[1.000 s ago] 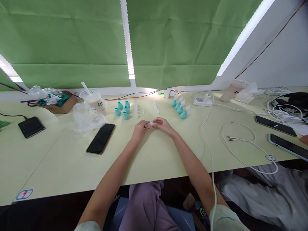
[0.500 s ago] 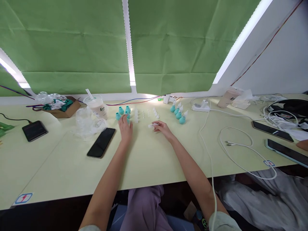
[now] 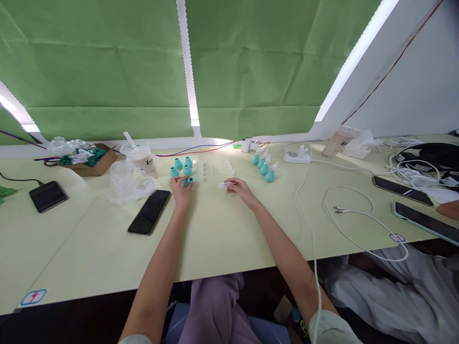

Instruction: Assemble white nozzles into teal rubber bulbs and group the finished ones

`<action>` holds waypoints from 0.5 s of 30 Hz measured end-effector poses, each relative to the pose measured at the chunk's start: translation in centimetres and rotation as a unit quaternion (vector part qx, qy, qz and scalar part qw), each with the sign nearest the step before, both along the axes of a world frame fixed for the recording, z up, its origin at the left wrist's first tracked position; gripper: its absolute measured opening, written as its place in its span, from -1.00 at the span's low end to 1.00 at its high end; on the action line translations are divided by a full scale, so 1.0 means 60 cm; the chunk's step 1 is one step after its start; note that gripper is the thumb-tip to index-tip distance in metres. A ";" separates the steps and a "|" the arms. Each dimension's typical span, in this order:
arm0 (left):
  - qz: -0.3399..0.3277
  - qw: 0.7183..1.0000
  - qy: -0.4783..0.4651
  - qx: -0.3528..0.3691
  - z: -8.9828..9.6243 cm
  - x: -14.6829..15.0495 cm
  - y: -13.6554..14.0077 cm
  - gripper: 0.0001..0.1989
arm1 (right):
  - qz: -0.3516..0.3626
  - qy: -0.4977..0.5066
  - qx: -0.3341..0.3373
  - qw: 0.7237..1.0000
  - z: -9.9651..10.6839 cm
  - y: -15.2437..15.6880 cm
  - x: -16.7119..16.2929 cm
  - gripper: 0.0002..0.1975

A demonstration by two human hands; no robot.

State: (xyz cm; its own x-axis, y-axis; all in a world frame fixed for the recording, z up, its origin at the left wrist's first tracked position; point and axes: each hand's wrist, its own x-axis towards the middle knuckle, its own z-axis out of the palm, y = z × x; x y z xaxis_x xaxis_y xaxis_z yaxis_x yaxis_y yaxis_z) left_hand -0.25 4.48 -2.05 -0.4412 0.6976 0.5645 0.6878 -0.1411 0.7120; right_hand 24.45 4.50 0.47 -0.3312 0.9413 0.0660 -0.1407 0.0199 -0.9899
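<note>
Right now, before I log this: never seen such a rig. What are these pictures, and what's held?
There's no machine here: a person works bare-handed. All the pictures come from one camera worn on that person's head, looking forward and down. The left hand holds a tilted teal bulb piece; the right hand holds a small whitish piece. On the table, more open teal pieces stand just beyond the left hand. Farther right are four teal bulbs with white tips. Between the groups lie small white parts. Off to the left are a phone and a drink cup.
</note>
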 end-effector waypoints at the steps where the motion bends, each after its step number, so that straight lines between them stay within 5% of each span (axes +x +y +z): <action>1: -0.004 1.000 0.008 0.009 0.003 0.002 -0.002 -0.84 | 0.000 0.001 0.001 1.000 0.001 0.000 0.000 -0.72; 9: -0.228 0.972 0.056 -0.015 0.022 0.071 -0.029 -0.76 | -0.008 0.017 0.018 1.000 0.003 0.003 0.001 -0.73; 15: -0.260 0.958 0.109 -0.050 0.029 0.109 -0.052 -0.77 | -0.009 -0.014 0.074 0.997 0.006 0.001 0.001 -0.68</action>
